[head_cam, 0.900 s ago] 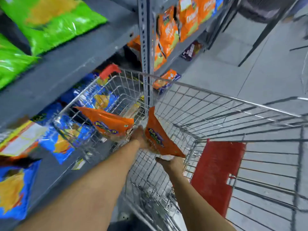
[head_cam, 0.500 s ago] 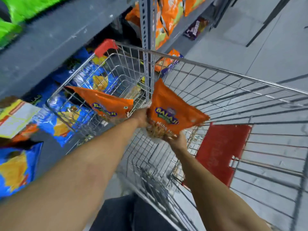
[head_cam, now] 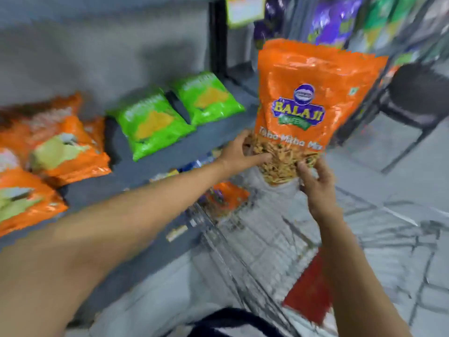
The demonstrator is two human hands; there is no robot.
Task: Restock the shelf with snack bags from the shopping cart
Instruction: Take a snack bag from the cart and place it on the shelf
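Observation:
I hold a large orange Balaji snack bag upright in front of me, above the wire shopping cart. My left hand grips its lower left corner and my right hand grips its lower right corner. The grey shelf lies to the left of the bag at about hand height. Another orange bag lies in the cart below my left wrist.
On the shelf lie two green snack bags and several orange bags at the left. Purple and green packs hang at the upper right. A dark chair stands at the right. The cart's red seat flap is below.
The view has swung upward from the cart to the shelf. Both hands have lifted the orange bag up and turned it upright; the picture is blurred by motion.

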